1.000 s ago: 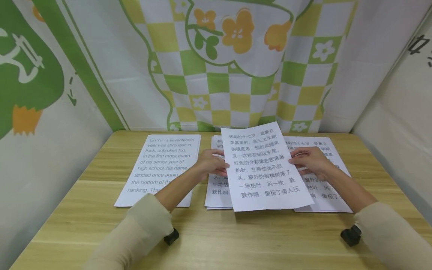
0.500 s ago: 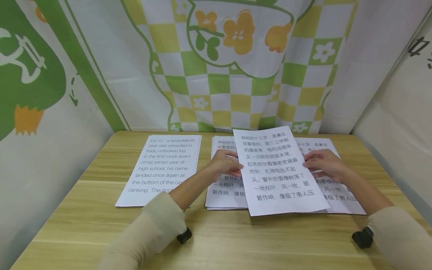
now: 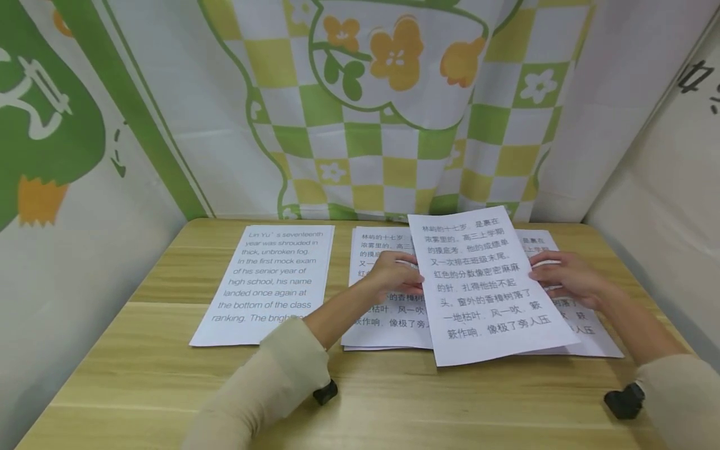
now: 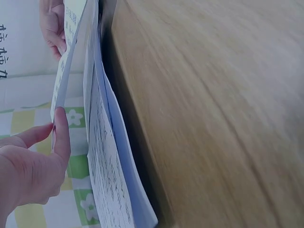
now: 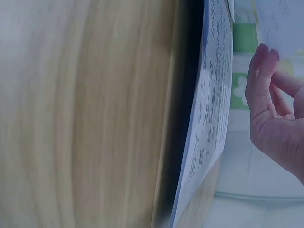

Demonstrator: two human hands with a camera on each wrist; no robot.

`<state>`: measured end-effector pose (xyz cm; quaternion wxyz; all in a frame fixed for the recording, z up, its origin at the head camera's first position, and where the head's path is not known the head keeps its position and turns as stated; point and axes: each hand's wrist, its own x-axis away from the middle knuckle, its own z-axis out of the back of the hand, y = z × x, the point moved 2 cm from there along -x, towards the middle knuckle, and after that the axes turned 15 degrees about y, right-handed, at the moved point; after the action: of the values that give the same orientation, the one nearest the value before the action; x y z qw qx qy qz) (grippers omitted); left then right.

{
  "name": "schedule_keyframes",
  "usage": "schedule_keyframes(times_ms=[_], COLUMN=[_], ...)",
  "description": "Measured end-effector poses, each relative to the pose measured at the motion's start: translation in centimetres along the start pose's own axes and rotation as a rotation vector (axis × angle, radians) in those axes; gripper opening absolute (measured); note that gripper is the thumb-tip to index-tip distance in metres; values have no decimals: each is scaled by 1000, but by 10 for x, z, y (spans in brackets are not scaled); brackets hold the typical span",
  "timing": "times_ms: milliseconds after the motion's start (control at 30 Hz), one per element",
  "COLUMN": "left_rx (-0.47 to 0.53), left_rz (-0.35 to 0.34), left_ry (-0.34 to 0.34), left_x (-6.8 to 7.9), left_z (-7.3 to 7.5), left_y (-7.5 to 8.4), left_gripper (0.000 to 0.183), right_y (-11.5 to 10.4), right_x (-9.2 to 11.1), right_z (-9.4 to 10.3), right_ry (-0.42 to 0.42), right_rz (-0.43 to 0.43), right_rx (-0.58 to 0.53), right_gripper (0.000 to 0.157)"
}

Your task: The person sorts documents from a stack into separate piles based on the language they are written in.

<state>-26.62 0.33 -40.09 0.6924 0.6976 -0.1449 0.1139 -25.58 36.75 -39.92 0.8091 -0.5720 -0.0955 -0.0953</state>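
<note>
You've got a checkered curtain [image 3: 388, 147] across the back, green, yellow and white, with orange flowers up top; below it your wood-grain desk [image 3: 382, 406], running toward you; three paper piles set out along its far part: left pile [image 3: 264, 281] in English, apart from the others; middle pile [image 3: 360, 337] in Chinese, more than one page, edges not quite lined up; right pile [image 3: 590, 347] in Chinese too, partly under your right hand and forearm.

Your sheet [image 3: 484, 287], Chinese print facing you, is up off the desk, tilted, in front of the middle and right piles and covering parts of both; its lower edge reaches past theirs on your side; the left wrist view shows a gap between it and the paper below.

Beige sleeves [image 3: 270, 375] on both your arms; your left hand [image 3: 394, 278] has its grip closed on the sheet's left edge, pinching between thumb and finger, over the middle pile; your right hand [image 3: 574, 281] has its grip on the right edge, fingertips pinching, over the right pile; small black pieces [image 3: 624, 401] sit at both your sleeve cuffs.
</note>
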Motion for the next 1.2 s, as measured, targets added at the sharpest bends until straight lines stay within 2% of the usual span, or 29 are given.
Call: schedule_keyframes(times_ms=[167, 433, 933, 1100, 1200], left_rx=[16, -21, 22, 40, 19], left_rz=[2, -37, -17, 2, 11], left_ry=[-12, -5, -27, -29, -13], left_x=[-2, -2, -5, -5, -5], left_z=[-13, -34, -64, -71, -75], left_y=[-2, -4, -7, -6, -5], left_gripper=[47, 46, 45, 51, 55], right_y=[3, 11, 26, 29, 32], right_x=[1, 0, -2, -3, -3], right_z=[11, 29, 56, 65, 68], right_ry=[1, -7, -5, -18, -25], right_rz=[-8, -13, -25, -23, -16], right_rx=[4, -7, -73, -80, -91], right_gripper=[16, 20, 31, 34, 35])
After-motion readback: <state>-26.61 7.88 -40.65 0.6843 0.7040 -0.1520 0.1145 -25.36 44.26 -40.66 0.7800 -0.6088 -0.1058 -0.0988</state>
